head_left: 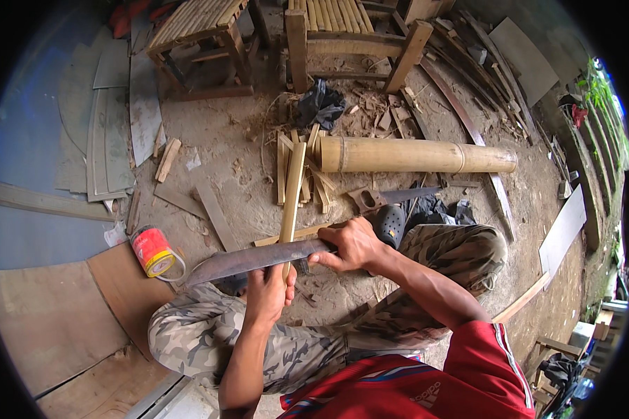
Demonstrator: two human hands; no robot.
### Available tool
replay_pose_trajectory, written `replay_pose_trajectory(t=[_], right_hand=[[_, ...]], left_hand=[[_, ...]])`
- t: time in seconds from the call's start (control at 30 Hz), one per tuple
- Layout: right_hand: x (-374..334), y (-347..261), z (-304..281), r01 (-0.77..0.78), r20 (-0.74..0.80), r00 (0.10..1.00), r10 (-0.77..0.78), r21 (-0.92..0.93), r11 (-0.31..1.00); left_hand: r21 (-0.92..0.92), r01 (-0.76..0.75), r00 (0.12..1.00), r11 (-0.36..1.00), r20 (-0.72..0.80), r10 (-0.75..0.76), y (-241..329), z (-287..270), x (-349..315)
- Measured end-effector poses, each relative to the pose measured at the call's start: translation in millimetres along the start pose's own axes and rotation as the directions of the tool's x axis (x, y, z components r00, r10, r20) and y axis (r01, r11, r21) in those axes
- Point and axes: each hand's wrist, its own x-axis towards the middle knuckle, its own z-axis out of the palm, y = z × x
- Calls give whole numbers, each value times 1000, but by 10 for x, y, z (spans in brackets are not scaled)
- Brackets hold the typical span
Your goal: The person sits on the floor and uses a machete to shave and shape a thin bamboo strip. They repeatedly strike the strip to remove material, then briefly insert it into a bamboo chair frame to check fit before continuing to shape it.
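Observation:
My left hand (267, 297) is closed around the lower end of a pale bamboo strip (293, 188), which points up and away from me over the ground. My right hand (354, 244) grips the handle end of a machete (237, 262), its fingers wrapped round it. The long dark blade reaches leftward and crosses the strip just above my left fingers, touching or nearly touching it. Beyond the strip lies a thick bamboo pole (412, 155), with several split bamboo pieces (282, 167) by its left end. A handsaw (388, 197) rests on the ground between the pole and my right arm.
A red and yellow can (152, 251) lies tipped at left, near my knee. Bamboo-slat furniture (356, 45) and a slatted stool (203, 42) stand at the back. A black plastic bag (320, 103), wood scraps (168, 159) and long boards (468, 119) lie about.

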Motion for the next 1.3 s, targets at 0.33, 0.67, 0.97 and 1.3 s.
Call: replay_pose_trajectory(t=[0.33,0.67,0.97,1.3], right_hand=[[109,1110,-271,-572,-126,814,566,-14,820],[178,478,-346,-661,-152,722,675,136,738],[43,135,-253,-311,-102,941,323,118,943],[34,131,-99,-230,-64,972,224,-114,967]], left_hand=[[45,28,992,999,118,-33,151,-77,-208],[-51,4,990,999,141,3,142,-24,-122],[-125,-58,993,990,91,70,-4,-12,-5],[201,-34,999,979,19,31,100,60,-129]])
